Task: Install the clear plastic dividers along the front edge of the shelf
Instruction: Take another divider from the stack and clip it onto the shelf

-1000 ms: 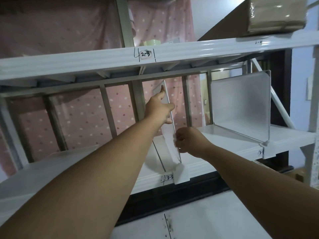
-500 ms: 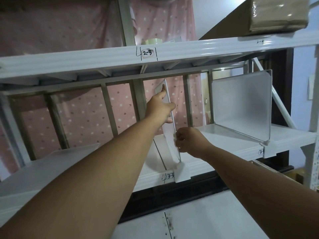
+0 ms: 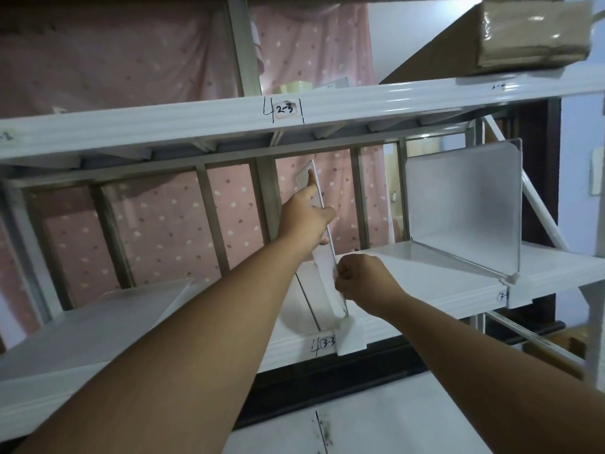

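A clear plastic divider [image 3: 324, 276] stands nearly edge-on on the white shelf [image 3: 425, 290], leaning slightly left, its front clip [image 3: 351, 335] hooked over the shelf's front lip by the label "3-3". My left hand [image 3: 306, 216] grips its upper edge, the index finger stretched up along it. My right hand [image 3: 363, 280] pinches its front edge lower down. A second divider [image 3: 461, 204] stands upright to the right, clipped at the front edge. A third divider [image 3: 108, 319] shows at the far left.
The upper shelf [image 3: 360, 103], labelled "2-3", hangs close above and carries a cardboard box [image 3: 533, 34] at the right. Metal uprights [image 3: 265, 191] and a pink dotted cloth [image 3: 163, 224] close the back. A diagonal brace [image 3: 537, 217] runs at the right.
Both hands have kept their hold on the middle divider. The divider has barely shifted; only the view moved slightly.
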A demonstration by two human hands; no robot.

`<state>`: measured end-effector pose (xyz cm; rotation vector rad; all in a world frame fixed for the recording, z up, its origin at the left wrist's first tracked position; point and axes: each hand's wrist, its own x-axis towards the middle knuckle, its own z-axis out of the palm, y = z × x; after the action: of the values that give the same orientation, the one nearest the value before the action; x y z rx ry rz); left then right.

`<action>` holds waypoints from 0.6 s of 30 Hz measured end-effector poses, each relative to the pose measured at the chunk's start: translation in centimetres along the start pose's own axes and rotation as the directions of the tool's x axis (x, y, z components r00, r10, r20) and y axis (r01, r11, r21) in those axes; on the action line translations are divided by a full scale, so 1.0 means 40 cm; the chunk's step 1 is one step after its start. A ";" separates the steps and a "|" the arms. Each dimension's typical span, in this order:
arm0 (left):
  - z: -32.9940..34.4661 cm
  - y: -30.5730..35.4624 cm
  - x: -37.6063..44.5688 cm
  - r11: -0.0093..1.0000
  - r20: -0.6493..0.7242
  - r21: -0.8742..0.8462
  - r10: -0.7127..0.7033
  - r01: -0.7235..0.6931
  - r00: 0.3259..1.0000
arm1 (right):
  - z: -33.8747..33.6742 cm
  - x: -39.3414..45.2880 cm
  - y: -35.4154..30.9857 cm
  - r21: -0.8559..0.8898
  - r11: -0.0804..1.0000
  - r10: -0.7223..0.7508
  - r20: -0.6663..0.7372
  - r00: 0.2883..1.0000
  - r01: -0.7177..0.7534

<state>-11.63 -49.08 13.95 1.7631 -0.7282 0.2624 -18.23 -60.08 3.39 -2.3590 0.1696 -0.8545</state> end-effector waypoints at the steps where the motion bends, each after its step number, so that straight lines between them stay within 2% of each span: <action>1: 0.002 0.002 0.000 1.000 0.003 0.012 0.002 -0.002 1.000 | 0.000 0.000 0.000 0.003 1.000 0.008 -0.001 1.000 -0.008; 18: 0.050 0.043 -0.005 0.990 0.064 0.131 0.039 -0.047 0.997 | 0.006 0.003 0.037 0.078 0.996 0.041 -0.060 0.997 -0.037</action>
<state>-13.18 -51.13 14.54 1.8900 -0.8095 0.2926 -17.83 -61.20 2.42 -2.2521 0.2038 -0.9000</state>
